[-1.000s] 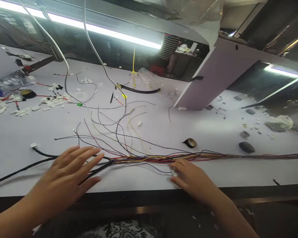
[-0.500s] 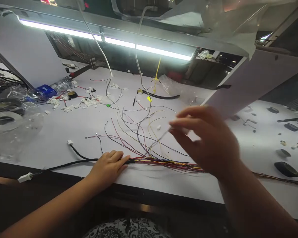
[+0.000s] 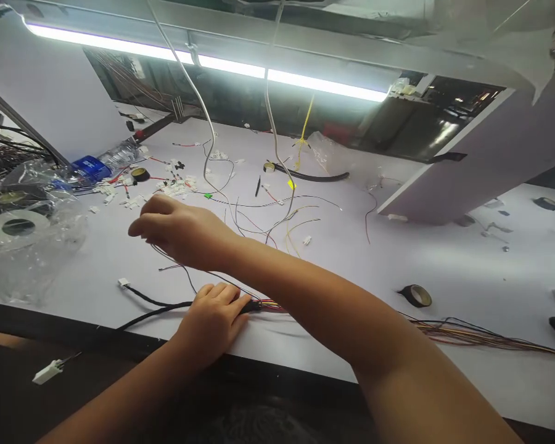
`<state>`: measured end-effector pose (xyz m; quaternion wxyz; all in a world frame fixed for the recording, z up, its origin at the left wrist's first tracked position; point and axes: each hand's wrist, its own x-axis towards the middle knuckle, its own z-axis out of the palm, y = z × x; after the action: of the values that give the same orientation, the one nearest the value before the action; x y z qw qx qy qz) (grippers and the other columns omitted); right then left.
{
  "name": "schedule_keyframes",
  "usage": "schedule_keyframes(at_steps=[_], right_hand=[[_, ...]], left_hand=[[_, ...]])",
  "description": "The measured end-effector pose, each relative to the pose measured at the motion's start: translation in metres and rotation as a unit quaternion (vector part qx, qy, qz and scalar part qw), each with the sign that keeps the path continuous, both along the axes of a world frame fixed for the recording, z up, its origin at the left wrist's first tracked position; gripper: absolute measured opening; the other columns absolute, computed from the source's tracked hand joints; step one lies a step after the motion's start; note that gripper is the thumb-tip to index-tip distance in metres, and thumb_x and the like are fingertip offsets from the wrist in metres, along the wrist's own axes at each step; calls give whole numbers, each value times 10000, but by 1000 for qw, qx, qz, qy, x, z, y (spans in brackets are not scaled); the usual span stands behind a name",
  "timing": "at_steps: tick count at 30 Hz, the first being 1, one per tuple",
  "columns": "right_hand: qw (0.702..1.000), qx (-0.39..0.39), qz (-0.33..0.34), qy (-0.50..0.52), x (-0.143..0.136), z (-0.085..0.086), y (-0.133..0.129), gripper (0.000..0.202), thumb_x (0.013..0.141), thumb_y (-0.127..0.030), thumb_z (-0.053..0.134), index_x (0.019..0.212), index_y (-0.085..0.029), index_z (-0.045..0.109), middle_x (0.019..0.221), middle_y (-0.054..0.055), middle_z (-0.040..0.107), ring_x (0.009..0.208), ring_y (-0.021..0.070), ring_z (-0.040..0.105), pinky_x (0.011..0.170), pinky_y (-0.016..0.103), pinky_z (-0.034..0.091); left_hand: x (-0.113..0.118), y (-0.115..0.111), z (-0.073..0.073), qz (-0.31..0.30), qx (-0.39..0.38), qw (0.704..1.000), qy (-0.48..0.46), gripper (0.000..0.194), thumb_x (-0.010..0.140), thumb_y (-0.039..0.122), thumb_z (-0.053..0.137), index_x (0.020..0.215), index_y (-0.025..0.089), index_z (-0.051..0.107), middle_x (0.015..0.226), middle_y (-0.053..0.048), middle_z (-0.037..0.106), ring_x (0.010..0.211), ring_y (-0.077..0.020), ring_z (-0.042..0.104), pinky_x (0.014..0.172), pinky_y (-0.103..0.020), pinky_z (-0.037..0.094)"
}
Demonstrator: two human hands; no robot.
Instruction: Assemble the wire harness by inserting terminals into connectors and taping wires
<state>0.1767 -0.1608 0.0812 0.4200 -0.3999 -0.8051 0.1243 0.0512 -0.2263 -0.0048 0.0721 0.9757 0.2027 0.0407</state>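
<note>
On the table's front edge, my left hand (image 3: 215, 317) is closed over a wire harness (image 3: 156, 309), gripping it where the black sleeve ends and coloured wires fan out. To its left the harness splits into two sleeved branches, one with a small white connector (image 3: 124, 283), the other with a larger white connector (image 3: 49, 372) hanging past the edge. My right hand (image 3: 176, 228) is raised above the table on the left, crossing over the left one. Its fingers are pinched on thin wires (image 3: 160, 250). My right forearm hides the middle of the loose wires.
A roll of black tape (image 3: 416, 296) and a long wire bundle (image 3: 485, 338) lie at right. Small white connectors (image 3: 178, 185) are scattered at back left, beside a plastic bottle (image 3: 90, 168) and a bagged tape roll (image 3: 16, 227). White cables (image 3: 206, 117) hang below the lamp.
My right hand has swung from the right across to the left, drawing thin wires with it. The left hand keeps its hold on the harness. The view has shifted slightly.
</note>
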Motion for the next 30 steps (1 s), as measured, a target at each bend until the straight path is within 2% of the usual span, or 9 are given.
schedule_keyframes(at_steps=[5,11,14,16,18,21,23,27,30], right_hand=[[951,-118,-11,285,43,-3,-34,283,833,-97,585,1087,-217,546,1112,21,485,910,110,569,803,228,481],[715,-273,-51,642,134,-13,-125,491,745,-120,699,1139,-229,427,1098,43,568,731,63,595,674,169,519],[665,-309,-79,675,154,-23,-167,541,737,-104,706,1176,-226,414,1096,55,582,706,44,586,583,106,505],[693,-298,-132,643,157,-27,-186,533,761,-132,695,1191,-254,403,1093,38,569,723,62,609,435,77,442],[768,-236,-197,561,154,-30,-199,470,810,-166,654,1183,-293,397,1093,13,542,754,97,637,400,108,444],[904,-125,-225,341,141,-33,-209,432,877,-125,538,1221,-339,390,1139,3,519,797,129,640,625,266,567],[958,-132,-179,178,132,-38,-209,498,883,-62,479,1286,-340,389,1201,22,524,889,149,616,779,337,548],[962,-238,-122,60,123,-59,-199,592,870,-43,511,1383,-282,337,1285,71,509,867,138,598,804,338,519],[931,-346,-84,79,127,-73,-191,537,868,-60,536,1340,-267,385,1080,17,636,748,112,614,753,306,520]], left_hand=[[17,-2,2,-30,-28,998,-49,93,845,254,602,847,162,610,909,-67,623,876,-238,544,827,-421,429],[30,-4,-1,-179,16,983,-43,241,891,114,455,1078,216,568,978,-51,601,829,-217,523,719,-375,424],[38,-4,-5,-209,33,977,-24,197,883,104,452,991,199,586,913,-48,606,790,-221,522,679,-373,411],[42,-5,-9,-202,5,979,-25,184,889,94,437,944,193,582,928,-47,608,806,-212,528,697,-367,412],[44,-6,-11,-167,-54,983,-46,172,917,119,417,958,190,568,973,-52,605,854,-199,533,749,-359,419],[47,-8,-6,-116,-158,979,-58,161,950,196,390,925,187,549,972,-49,605,881,-182,534,789,-344,420],[48,-8,-1,-97,-207,973,-40,182,954,229,380,876,193,541,908,-34,611,838,-177,531,767,-343,415],[49,-6,3,-81,-226,971,-18,215,957,251,363,845,200,540,792,-14,596,753,-177,506,716,-340,395],[47,-5,-1,-99,-218,971,-24,219,956,232,352,877,204,555,819,-21,603,766,-177,513,724,-336,402]])
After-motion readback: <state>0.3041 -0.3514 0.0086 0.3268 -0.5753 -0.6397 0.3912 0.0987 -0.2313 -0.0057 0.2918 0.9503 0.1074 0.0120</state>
